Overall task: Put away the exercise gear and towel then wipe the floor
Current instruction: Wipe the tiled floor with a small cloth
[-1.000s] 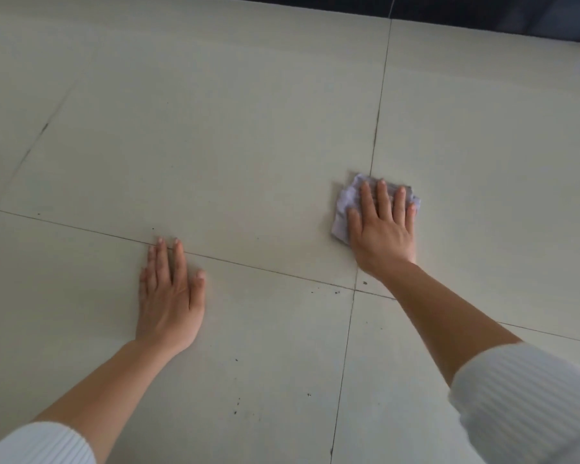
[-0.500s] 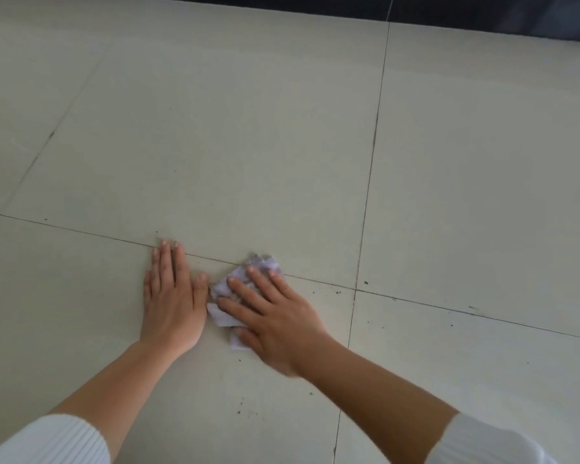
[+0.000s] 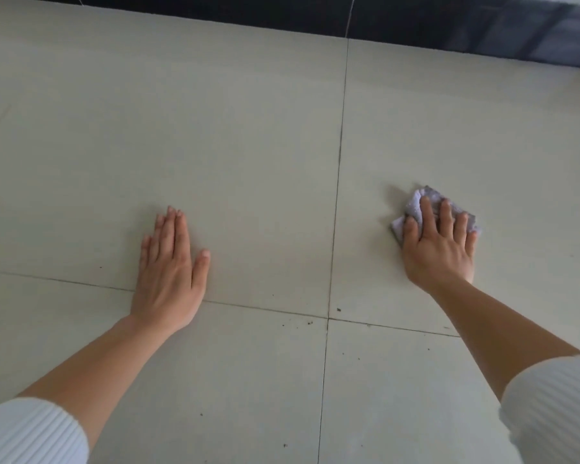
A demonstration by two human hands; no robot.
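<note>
My right hand (image 3: 439, 242) lies flat with straight fingers on a small crumpled pale lilac cloth (image 3: 416, 204), pressing it onto the cream tiled floor (image 3: 248, 145) right of the vertical grout line. Most of the cloth is hidden under the fingers. My left hand (image 3: 169, 269) rests flat and open on the floor, left of that grout line, holding nothing. Both arms wear white ribbed sleeves pushed up the forearms.
Dark grout lines (image 3: 335, 212) cross near the middle, with small dark specks (image 3: 310, 322) scattered around the crossing. A dark wall base or skirting (image 3: 416, 21) runs along the top edge of the floor.
My right hand has slid the cloth from beside my left hand out to the far right, across the vertical grout line. My left hand stays planted in place.
</note>
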